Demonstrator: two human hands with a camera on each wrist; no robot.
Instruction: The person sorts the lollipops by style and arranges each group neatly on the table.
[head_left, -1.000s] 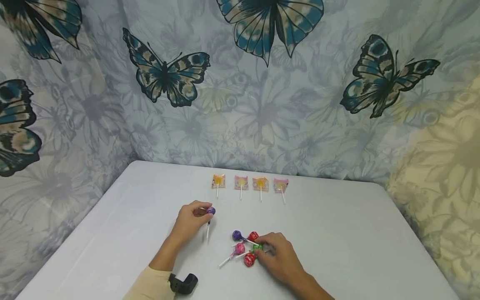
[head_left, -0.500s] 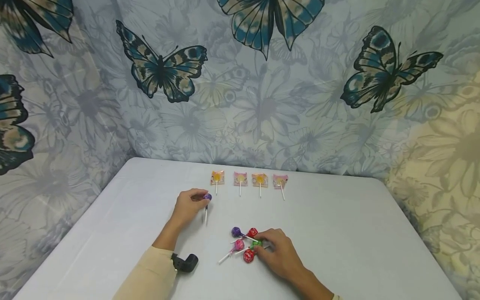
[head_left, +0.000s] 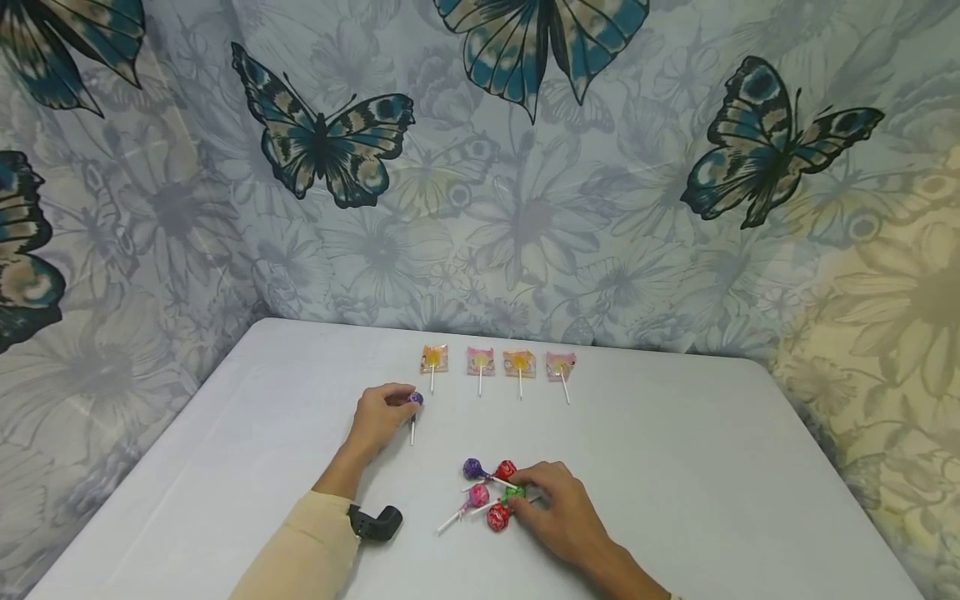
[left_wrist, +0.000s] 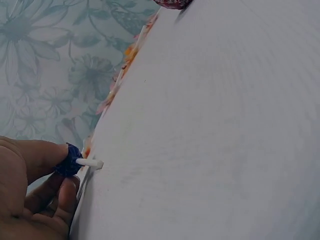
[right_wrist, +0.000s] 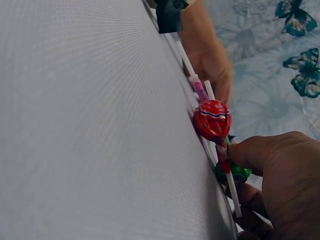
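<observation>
In the head view my left hand (head_left: 377,419) pinches a purple-wrapped lollipop (head_left: 416,399) by its head, stick toward me, just in front of the row of flat lollipops. The left wrist view shows this lollipop (left_wrist: 70,161) between thumb and fingers. My right hand (head_left: 561,510) is at a small pile, its thumb and fingers about a green lollipop (head_left: 514,492). Beside it lie a red lollipop (head_left: 498,517), another red one (head_left: 506,470), a pink one (head_left: 477,496) and a purple one (head_left: 472,468). In the right wrist view the red lollipop (right_wrist: 212,121) partly covers the green one (right_wrist: 235,172).
Along the back of the white table (head_left: 675,467) runs a row of several flat lollipops in clear wrappers, with an orange one (head_left: 433,359) at its left end and a pink one (head_left: 560,367) at its right. A butterfly-patterned wall covering (head_left: 525,233) stands behind.
My left hand has carried the purple lollipop a little farther back and left, toward the flat lollipops. The right hand stays at the pile. The head view has shifted slightly.
</observation>
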